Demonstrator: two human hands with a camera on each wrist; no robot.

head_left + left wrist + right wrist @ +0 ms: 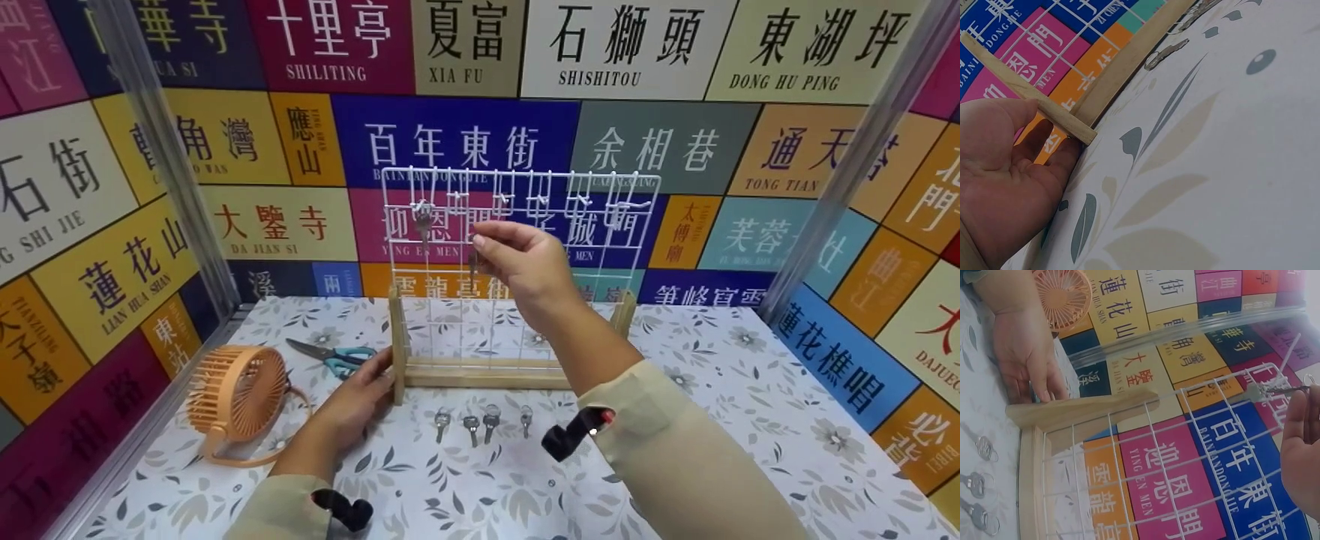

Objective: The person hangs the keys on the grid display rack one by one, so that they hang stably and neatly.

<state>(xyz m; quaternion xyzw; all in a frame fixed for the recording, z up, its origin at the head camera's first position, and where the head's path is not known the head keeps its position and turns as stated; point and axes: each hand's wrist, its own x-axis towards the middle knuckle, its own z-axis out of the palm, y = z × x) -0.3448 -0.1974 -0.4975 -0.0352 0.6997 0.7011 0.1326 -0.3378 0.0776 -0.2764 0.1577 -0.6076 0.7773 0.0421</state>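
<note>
A white wire grid rack point(461, 283) with hooks along its top stands on a wooden base. My left hand point(358, 405) holds the rack's left wooden post point(1055, 112) low down, thumb on one side and fingers behind. My right hand point(529, 266) is raised in front of the grid, pinching a key point(473, 261) near the upper hooks. Part of that key is hidden by the fingers. Another key point(424, 219) hangs from the leftmost hook. Several keys with rings point(491, 421) lie in a row on the table before the rack.
An orange fan point(238, 394) stands at the left, beside my left forearm. Scissors with teal handles point(330, 355) lie behind my left hand. A leaf-patterned cloth point(720, 420) covers the table, and printed panels with clear corner posts point(161, 150) enclose it.
</note>
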